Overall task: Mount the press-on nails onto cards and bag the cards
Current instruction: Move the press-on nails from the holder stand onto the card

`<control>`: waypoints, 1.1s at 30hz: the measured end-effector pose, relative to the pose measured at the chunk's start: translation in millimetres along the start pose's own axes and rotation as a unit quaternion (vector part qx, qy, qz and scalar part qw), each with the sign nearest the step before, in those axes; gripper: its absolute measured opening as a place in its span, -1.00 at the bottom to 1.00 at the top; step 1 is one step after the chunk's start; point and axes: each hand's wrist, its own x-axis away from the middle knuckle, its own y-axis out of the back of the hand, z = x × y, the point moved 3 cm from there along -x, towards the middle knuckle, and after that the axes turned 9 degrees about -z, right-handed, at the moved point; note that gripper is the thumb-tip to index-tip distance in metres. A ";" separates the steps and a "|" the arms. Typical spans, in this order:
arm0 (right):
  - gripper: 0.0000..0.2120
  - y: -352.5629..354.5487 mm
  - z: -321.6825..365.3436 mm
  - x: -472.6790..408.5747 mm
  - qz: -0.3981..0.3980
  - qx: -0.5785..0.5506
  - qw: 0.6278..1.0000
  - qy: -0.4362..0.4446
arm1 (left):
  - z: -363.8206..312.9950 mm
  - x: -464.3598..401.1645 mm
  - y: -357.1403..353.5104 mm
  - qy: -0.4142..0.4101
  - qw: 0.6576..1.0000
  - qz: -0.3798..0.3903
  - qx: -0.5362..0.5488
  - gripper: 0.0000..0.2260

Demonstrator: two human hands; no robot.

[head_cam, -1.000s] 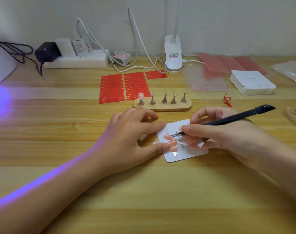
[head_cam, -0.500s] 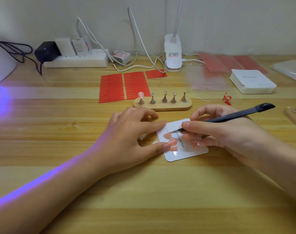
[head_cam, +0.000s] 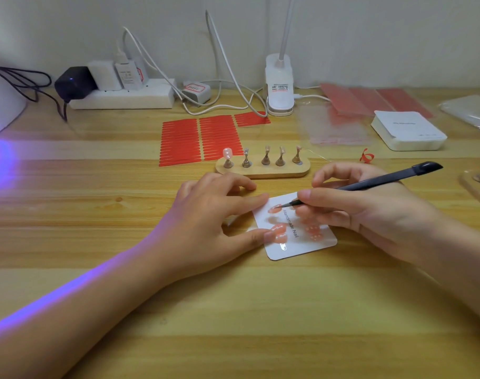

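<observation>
A white card point(head_cam: 301, 242) printed "Handmade Nail" lies on the wooden table and carries several pink press-on nails point(head_cam: 278, 231). My left hand point(head_cam: 214, 217) presses the card's left edge with forefinger and thumb. My right hand point(head_cam: 364, 212) grips black tweezers point(head_cam: 370, 183), and their tip touches the topmost nail point(head_cam: 274, 208) on the card. A wooden nail stand point(head_cam: 263, 169) lies just behind the hands; one pink nail point(head_cam: 227, 154) sits on its leftmost peg.
Red adhesive tab sheets point(head_cam: 200, 139) lie behind the stand. A stack of white cards point(head_cam: 408, 131) and clear bags point(head_cam: 337, 124) are at the back right. A power strip point(head_cam: 121, 95), cables and a lamp base point(head_cam: 279, 86) line the wall. A UV lamp point(head_cam: 0, 105) glows at far left.
The tweezers' tip moved a little up the card, from the middle of the nail row to the topmost nail. My left hand has stayed on the card.
</observation>
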 end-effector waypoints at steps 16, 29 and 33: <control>-0.77 -2.9 -1.3 -1.9 0.032 0.042 0.999 0.004 | -0.2 -0.2 0.0 -0.002 1.000 0.000 0.004 -0.39; -0.77 -2.9 -0.6 -3.3 0.034 0.044 0.998 -0.001 | 0.7 -0.5 -0.4 -0.004 1.000 0.000 0.003 -0.41; -0.77 -1.9 -0.6 -3.4 0.035 0.043 0.998 0.001 | 1.0 -0.3 -0.5 -0.005 1.000 -0.001 0.002 -0.41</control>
